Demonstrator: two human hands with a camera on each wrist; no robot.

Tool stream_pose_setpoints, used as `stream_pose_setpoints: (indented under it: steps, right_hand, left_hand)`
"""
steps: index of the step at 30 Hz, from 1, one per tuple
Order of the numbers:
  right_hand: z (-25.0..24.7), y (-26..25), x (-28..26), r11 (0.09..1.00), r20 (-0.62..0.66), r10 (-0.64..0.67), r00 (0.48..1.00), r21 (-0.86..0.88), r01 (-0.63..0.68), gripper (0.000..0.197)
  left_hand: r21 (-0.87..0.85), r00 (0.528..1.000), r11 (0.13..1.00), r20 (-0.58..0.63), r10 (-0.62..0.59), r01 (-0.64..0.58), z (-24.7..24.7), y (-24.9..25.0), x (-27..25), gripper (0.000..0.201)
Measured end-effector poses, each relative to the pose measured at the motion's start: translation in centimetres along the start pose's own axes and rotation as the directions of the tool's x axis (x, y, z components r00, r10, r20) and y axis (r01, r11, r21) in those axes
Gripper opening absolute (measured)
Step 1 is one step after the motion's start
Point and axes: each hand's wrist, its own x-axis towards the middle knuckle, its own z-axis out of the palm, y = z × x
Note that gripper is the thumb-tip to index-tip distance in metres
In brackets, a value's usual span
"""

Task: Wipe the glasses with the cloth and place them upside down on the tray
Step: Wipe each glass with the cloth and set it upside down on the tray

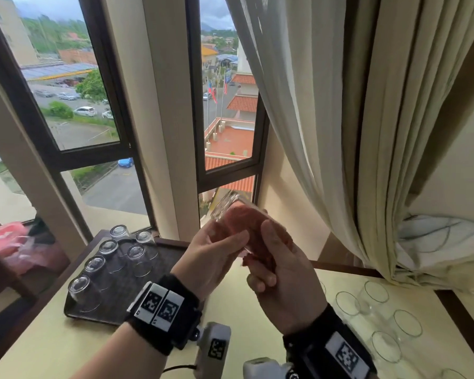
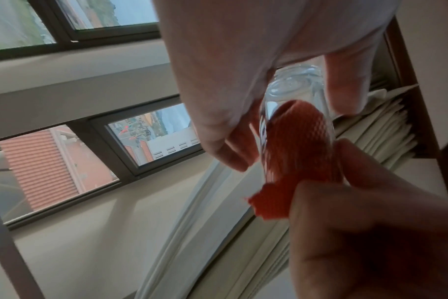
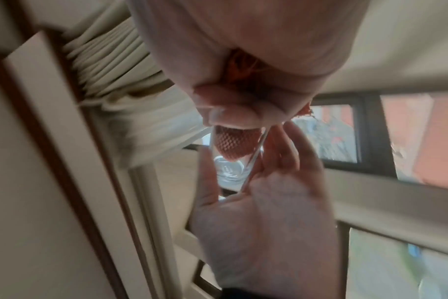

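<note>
We wipe a glass, cloth pushed inside.
Our left hand (image 1: 214, 253) grips the tilted glass (image 1: 231, 207); our right hand (image 1: 282, 272) clutches the red cloth (image 2: 299, 141) above the bench (image 1: 244, 335).

1. An upper-floor room, likely a hotel: the dark-framed windows (image 1: 93, 91) look down on a car park and tiled roofs.
2. Heavy cream curtains (image 1: 340, 119) hang beside them.
3. A dark tray (image 1: 162, 250) of upturned glasses (image 1: 84, 294) sits on the table (image 1: 52, 348).
</note>
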Motion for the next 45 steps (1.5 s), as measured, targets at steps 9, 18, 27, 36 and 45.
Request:
stream_pose_setpoints:
  steps: [9, 18, 27, 36, 45]
  right_hand:
    - [-1.6, 0.8, -1.4, 0.638, 0.040, -0.381, 0.924, -0.712, 0.294, 0.019]
    - [-5.0, 4.5, -1.7, 0.424, 0.301, -0.303, 0.904, -0.807, 0.411, 0.019]
    - [-5.3, 9.2, -0.6, -0.030, 0.523, -0.346, 0.779, -0.836, 0.548, 0.024]
    - [-3.5, 14.6, 3.3, -0.289, 0.496, -0.314, 0.810, -0.862, 0.416, 0.024]
    - [-1.0, 17.9, 5.4, -0.081, 0.327, -0.128, 0.937, -0.945, 0.318, 0.042]
  left_hand:
    - [0.066, 0.968, 0.993, -0.240, -0.075, 0.093, -1.4, -1.8, -2.8, 0.102]
    - [0.148, 0.900, 0.987, -0.436, 0.009, 0.062, -5.1, -1.2, -8.7, 0.098]
    - [0.578, 0.684, 0.772, -0.676, 0.272, 0.265, -15.7, 1.6, -12.0, 0.069]
    - [0.747, 0.722, 0.401, -0.646, 0.248, 0.531, -27.2, 1.0, -7.2, 0.058]
    - [0.775, 0.765, 0.144, -0.631, 0.131, 0.615, -35.7, -2.6, -3.5, 0.066]
